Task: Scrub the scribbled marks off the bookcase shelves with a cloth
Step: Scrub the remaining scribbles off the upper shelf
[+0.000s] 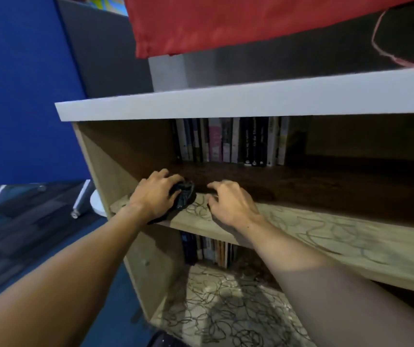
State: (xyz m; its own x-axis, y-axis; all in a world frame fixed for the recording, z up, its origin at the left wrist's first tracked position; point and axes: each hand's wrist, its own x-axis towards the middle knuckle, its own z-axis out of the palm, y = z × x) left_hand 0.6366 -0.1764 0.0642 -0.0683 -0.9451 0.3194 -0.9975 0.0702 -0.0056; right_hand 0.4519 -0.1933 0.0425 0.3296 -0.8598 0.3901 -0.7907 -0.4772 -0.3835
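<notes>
At frame centre, left fingers (168,177): curled over a dark cloth (183,196), gripping it bunched and pressing it down on the middle shelf (326,236).
Left hand (154,194): sits at the left end of that shelf, close to the side panel (103,169) of the bookcase.
Right fingers (216,190): bent and spread, tips resting on the shelf just right of the cloth, holding nothing; they seem to brace.
Right hand (231,204): near the cloth but apart from it.
Marks: dark looping scribbles (308,229) run along the shelf's front strip from beside the cloth to the right edge of the frame; more scribbles cover the bottom shelf (226,309) at lower centre.
Step in hand: likely early scrubbing at the left end of the middle shelf; nearly all marks remain.
Next move: probably firm strokes rightward over the loops, with the right hand shifting out of the cloth's path.
Edges: the front lip lies under both wrists; the white top board (226,101) overhangs above.
Open room: free shelf stretches right; a row of books (231,144) stands at the back, well behind the hands.
</notes>
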